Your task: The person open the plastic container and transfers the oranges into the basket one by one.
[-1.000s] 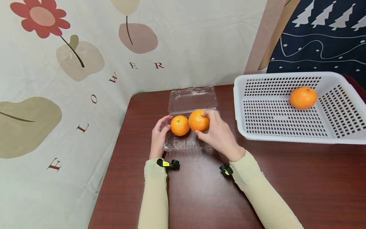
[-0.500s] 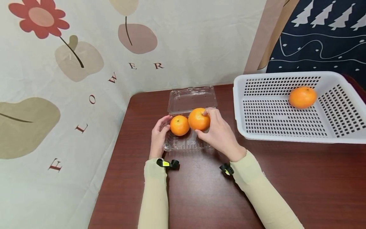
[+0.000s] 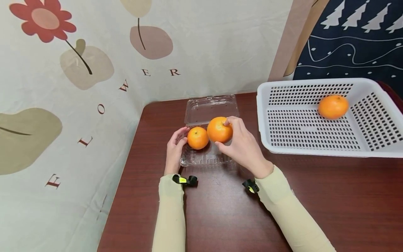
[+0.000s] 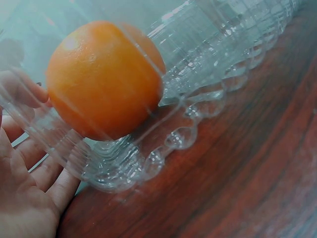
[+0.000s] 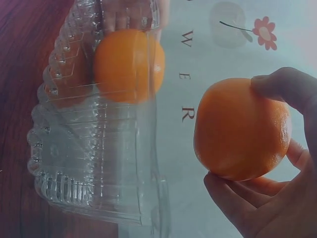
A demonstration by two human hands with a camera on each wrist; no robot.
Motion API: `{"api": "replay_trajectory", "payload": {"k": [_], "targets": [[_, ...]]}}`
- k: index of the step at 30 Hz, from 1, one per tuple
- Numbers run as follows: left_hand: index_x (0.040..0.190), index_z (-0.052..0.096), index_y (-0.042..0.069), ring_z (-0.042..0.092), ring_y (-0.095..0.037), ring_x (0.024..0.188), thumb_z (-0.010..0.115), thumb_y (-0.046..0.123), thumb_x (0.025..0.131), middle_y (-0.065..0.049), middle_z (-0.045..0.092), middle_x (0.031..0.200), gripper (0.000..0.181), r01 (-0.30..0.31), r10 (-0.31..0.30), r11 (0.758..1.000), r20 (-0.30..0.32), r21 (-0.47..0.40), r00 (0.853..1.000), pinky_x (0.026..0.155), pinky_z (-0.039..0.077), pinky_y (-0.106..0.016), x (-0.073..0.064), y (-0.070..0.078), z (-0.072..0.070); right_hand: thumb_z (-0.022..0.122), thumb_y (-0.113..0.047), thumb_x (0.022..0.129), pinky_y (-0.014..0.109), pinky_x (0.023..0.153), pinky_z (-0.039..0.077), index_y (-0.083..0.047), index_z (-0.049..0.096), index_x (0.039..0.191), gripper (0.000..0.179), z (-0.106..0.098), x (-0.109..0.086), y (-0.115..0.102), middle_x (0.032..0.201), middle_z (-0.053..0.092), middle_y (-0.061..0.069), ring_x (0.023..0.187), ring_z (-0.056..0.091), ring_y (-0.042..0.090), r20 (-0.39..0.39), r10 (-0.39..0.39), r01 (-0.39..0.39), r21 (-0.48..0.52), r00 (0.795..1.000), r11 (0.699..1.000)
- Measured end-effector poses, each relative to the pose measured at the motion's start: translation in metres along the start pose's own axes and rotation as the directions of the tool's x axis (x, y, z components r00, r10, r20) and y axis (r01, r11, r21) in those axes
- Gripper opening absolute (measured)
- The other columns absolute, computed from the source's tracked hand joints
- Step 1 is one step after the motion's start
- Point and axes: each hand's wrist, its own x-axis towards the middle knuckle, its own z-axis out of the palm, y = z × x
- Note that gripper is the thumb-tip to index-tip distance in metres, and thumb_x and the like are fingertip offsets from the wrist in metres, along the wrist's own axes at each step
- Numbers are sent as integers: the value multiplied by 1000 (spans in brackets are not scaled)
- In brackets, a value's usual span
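An open clear plastic clamshell box (image 3: pixel 204 157) lies on the table, its lid (image 3: pixel 212 108) folded back toward the wall. In its left half sits an orange (image 3: pixel 197 138). My left hand (image 3: pixel 175 148) grips the left side of the box, thumb beside that orange. Through the clear wall, the left wrist view shows the orange (image 4: pixel 106 82) and the fingers outside. With fingertips and thumb, my right hand (image 3: pixel 244 147) holds a second orange (image 3: pixel 219 130) above the box's right half. The right wrist view shows this held orange (image 5: pixel 242 129) apart from the box.
At the right stands a white perforated plastic basket (image 3: pixel 315 151) with one orange (image 3: pixel 333 107) inside. A printed cloth (image 3: pixel 201 42) hangs behind the dark red wooden table (image 3: pixel 217 213). Black straps (image 3: pixel 185 180) sit at both wrists.
My right hand has lifted its orange slightly, and a small gap now shows between the two oranges. The left hand and the box have stayed put.
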Motion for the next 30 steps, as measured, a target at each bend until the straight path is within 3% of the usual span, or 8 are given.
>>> {"api": "replay_trajectory", "payload": {"k": [30], "targets": [[126,48,3,46,-17,117,47,3,90,-10,51,126,35,-1,1,1000,6,-3,1000,95,38,-27,-1,1,0,70,-31,68,35,68,46,-12,39,109,56,-23,3,-2,120,42,5,88,52,21,-73,10,-7,37,997,999]]}}
